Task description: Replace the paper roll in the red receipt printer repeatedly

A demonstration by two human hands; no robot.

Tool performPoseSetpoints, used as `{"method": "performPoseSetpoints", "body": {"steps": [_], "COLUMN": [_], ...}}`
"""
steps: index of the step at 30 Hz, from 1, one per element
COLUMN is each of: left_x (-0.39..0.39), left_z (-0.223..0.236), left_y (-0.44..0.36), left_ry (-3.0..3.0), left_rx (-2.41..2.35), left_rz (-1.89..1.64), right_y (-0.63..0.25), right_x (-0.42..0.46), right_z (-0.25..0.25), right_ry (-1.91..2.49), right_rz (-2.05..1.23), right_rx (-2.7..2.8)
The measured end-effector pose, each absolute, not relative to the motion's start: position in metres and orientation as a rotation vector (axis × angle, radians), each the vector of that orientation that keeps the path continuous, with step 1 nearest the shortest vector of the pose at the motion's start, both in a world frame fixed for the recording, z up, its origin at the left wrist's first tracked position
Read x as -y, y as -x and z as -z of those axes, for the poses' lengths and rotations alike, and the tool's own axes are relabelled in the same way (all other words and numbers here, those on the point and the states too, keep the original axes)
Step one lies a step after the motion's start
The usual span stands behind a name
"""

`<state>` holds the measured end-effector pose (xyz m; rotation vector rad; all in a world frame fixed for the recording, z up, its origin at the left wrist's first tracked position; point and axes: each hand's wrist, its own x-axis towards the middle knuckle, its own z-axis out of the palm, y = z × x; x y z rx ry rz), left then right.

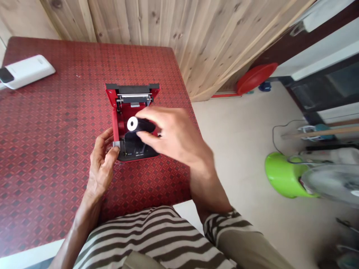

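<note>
Paper roll clenched in right grip (left grip clasping red printer)

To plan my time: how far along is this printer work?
Done: the red receipt printer has its cover open. In hand: the right hand holds a dark roll over the compartment; the left hand grips the printer's edge. Left: the roll is not yet seated.

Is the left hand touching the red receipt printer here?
Touching. The head view shows the left hand on the lower left corner of the open red receipt printer, thumb pressed against it.
</note>
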<state>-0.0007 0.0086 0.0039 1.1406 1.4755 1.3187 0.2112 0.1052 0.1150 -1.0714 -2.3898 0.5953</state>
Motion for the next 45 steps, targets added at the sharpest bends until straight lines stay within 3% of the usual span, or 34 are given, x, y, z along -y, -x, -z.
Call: {"method": "performPoseSetpoints", "body": {"steps": [3, 8, 12, 16, 28, 37, 45], "left_x": [-0.009, -0.010, -0.010, -0.010, -0.010, -0.008, -0.009], "left_z": [-0.003, 0.002, 0.008, 0.010, 0.012, 0.012, -0.002], "left_y": [0.001, 0.002, 0.003, 0.004, 0.004, 0.005, -0.002], "left_ry": [-1.161, -1.165, -1.168, -1.152, -1.126, -1.114, -1.151], "left_rx": [-1.485, -1.463, -1.428, -1.424, -1.486, -1.451, -1.489], "left_rz": [-1.333, -1.400, -1.433, -1.426, -1.406, -1.419, -1.388], "right_y": [-0.250, -0.273, -0.256, -0.243, -0.308, -0.280, -0.289], "right_x": [-0.119, -0.159, -0.170, -0.168, -0.119, -0.087, -0.073], "right_z": [-0.106, -0.034, 0.007, 0.017, 0.000, 0.003, -0.095], "right_ry": [0.991, 1.084, 1.137, 1.175, 1.325, 1.272, 1.047], "right_rz": [-0.729, -0.889, -1.018, -1.119, -1.061, -1.121, -0.749], "right_rx": [2.031, 1.688, 1.700, 1.751, 1.999, 1.924, 2.217]}}
